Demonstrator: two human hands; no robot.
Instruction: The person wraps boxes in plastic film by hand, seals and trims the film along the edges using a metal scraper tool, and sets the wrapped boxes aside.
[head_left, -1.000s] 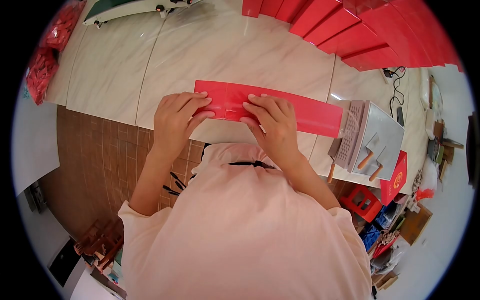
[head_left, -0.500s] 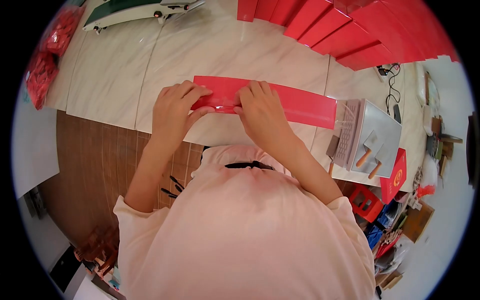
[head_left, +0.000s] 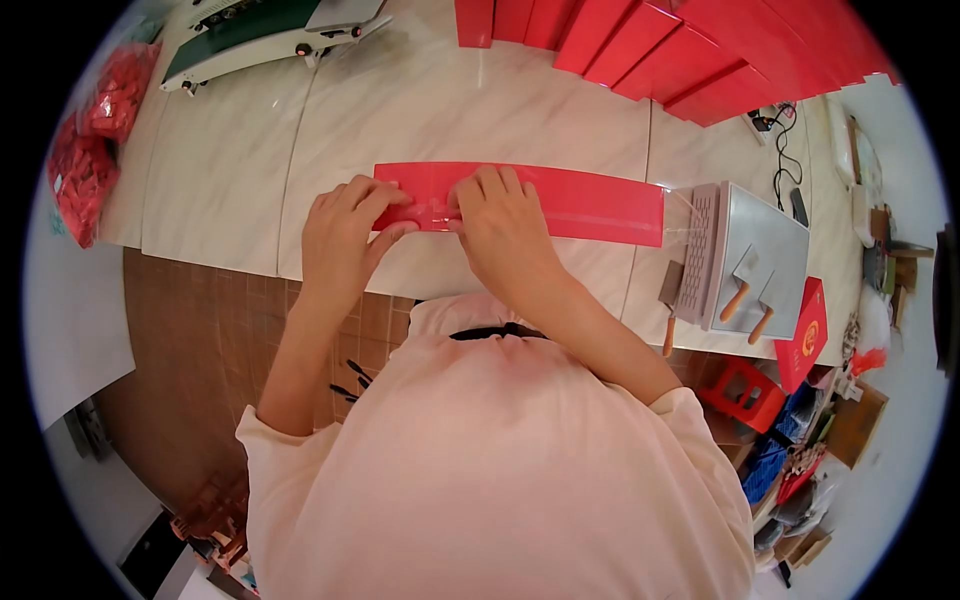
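Note:
A long, flat red box [head_left: 590,205] lies lengthwise on the marble-patterned table in front of me. My left hand [head_left: 345,225] grips its left end, thumb at the near edge and fingers on top. Just to the right, my right hand [head_left: 497,205] has its fingers curled onto the near edge. Between the hands, the box's near edge shines and looks creased. What the right fingertips pinch is partly hidden. Clear film [head_left: 680,215] sticks out past the box's right end.
Several red boxes [head_left: 640,50] stand at the back right. A green-belted machine [head_left: 250,50] is at the back left, near bags of red pieces [head_left: 85,170]. On the right, a grey metal-topped device [head_left: 755,265] carries scrapers [head_left: 738,300]; a red stool [head_left: 742,395] stands below.
Both hands and the box have shifted slightly left and down in view, and the box lies a little straighter. Both hands keep their hold; the background has shifted too.

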